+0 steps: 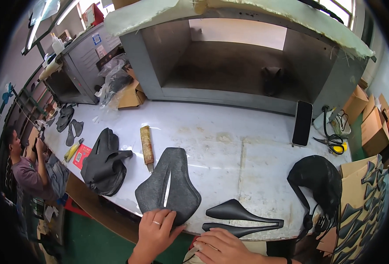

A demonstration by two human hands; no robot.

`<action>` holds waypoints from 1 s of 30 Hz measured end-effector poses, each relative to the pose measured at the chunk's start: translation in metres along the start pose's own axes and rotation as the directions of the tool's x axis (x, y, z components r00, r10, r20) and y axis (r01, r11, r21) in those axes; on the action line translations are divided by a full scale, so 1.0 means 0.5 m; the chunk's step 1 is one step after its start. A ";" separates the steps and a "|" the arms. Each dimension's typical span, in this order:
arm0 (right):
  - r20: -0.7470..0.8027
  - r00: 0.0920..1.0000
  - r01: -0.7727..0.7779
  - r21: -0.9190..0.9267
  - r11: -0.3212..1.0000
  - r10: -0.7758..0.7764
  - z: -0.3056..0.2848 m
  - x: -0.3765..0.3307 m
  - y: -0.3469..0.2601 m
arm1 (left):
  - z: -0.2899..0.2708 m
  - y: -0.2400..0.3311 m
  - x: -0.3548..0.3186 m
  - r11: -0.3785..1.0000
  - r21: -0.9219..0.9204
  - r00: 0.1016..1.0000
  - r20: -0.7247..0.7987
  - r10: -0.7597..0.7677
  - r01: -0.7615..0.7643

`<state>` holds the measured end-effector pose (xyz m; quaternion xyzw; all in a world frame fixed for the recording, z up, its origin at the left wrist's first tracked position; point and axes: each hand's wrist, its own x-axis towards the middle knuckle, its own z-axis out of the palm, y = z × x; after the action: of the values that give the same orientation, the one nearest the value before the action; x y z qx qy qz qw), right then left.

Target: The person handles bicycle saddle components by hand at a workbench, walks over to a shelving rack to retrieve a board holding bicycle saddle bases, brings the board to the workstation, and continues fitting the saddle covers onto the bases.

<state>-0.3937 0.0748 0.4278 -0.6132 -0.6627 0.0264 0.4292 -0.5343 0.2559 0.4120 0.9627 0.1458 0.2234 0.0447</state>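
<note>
Left grip [156,231] lies fingers-together on the near edge of the grey pad [180,189], whose long axis points away across the table [264,154]; right grip [223,247], farther off, curls near a black forked piece [234,210]; whether either clamps, I cannot tell.

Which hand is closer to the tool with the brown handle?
The left. The left hand touches the near end of the grey pad, almost straight below the brown-handled tool in the picture. The right hand is farther off, below and to the right.
</note>
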 end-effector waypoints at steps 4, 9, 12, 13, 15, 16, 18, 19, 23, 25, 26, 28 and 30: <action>-0.014 1.000 -0.013 0.000 1.000 0.013 -0.008 0.011 0.008 | 0.000 0.020 0.079 0.995 0.020 0.994 0.041 -0.100 0.100; -0.134 0.932 -0.297 0.251 0.921 0.337 -0.049 0.016 -0.001 | 0.016 0.018 0.120 0.987 0.032 0.979 0.127 -0.162 0.159; -0.005 0.852 -0.457 0.480 0.749 0.523 -0.067 0.001 0.004 | 0.010 0.031 0.114 0.977 0.090 0.963 0.171 -0.207 0.194; 0.002 0.856 -0.441 0.524 0.729 0.517 -0.072 -0.005 0.007 | 0.010 0.032 0.111 0.979 0.075 0.965 0.171 -0.198 0.188; -0.029 0.866 -0.428 0.475 0.769 0.499 -0.081 -0.004 0.009 | 0.010 0.025 0.101 0.984 0.101 0.972 0.172 -0.163 0.147; -0.095 0.899 -0.369 0.360 0.857 0.427 -0.088 -0.003 0.012 | 0.008 0.023 0.095 0.986 0.063 0.971 0.179 -0.161 0.152; -0.154 0.925 -0.310 0.229 0.923 0.348 -0.099 -0.005 0.019 | -0.009 0.015 0.080 0.995 0.042 0.977 0.190 -0.095 0.089; -0.212 0.958 -0.175 0.111 0.978 0.195 -0.103 -0.008 0.028 | -0.016 0.010 0.071 0.999 0.029 0.979 0.201 -0.034 0.029; -0.288 0.954 0.049 -0.112 0.992 -0.080 -0.114 -0.012 0.053 | -0.050 0.000 0.014 0.979 0.037 0.967 0.154 -0.204 0.201; -0.269 0.960 0.042 -0.129 0.991 -0.075 -0.112 -0.028 0.057 | -0.050 -0.002 -0.014 0.949 0.183 0.961 0.057 -0.271 0.257; -0.245 0.966 0.045 -0.141 0.989 -0.079 -0.109 -0.032 0.060 | -0.049 0.006 -0.016 0.917 0.248 0.947 -0.003 -0.322 0.313; -0.241 0.969 0.034 -0.119 0.992 -0.063 -0.105 -0.036 0.063 | -0.033 0.024 -0.008 0.907 0.126 0.916 -0.035 -0.400 0.401; -0.240 0.968 0.047 -0.090 0.995 -0.067 -0.105 -0.041 0.055 | -0.042 0.054 0.004 0.889 -0.136 0.891 -0.062 -0.449 0.438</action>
<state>-0.3428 0.0386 0.4343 -0.6099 -0.6230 -0.0890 0.4816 -0.5347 0.2312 0.4358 0.8882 0.3504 0.2595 0.1447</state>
